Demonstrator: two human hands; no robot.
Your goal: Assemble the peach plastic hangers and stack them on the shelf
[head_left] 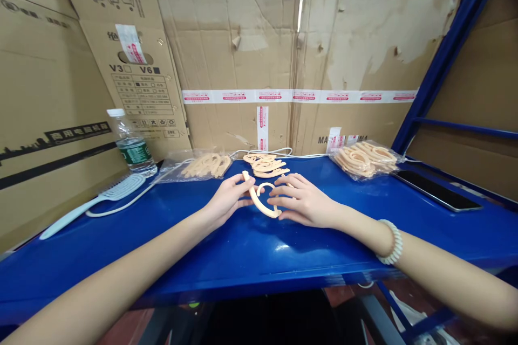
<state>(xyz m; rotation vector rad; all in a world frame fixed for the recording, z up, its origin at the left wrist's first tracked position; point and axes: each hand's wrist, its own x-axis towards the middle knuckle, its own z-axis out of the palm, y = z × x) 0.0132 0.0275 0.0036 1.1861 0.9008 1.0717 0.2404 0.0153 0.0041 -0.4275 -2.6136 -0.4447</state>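
Note:
A beige curved piece with a loop-like inner part is held between both hands above the blue tabletop. My left hand pinches its upper left end between thumb and fingers. My right hand grips the piece from the right, fingers bent over that side and partly hiding it. Just beyond the hands lies a loose pile of similar beige curved pieces. I cannot tell exactly what kind of article the pieces are.
Clear bags of beige pieces lie at the back left and back right. A water bottle and pale hairbrush are on the left, a phone on the right. Cardboard sheets wall the back; a white cable runs along the left.

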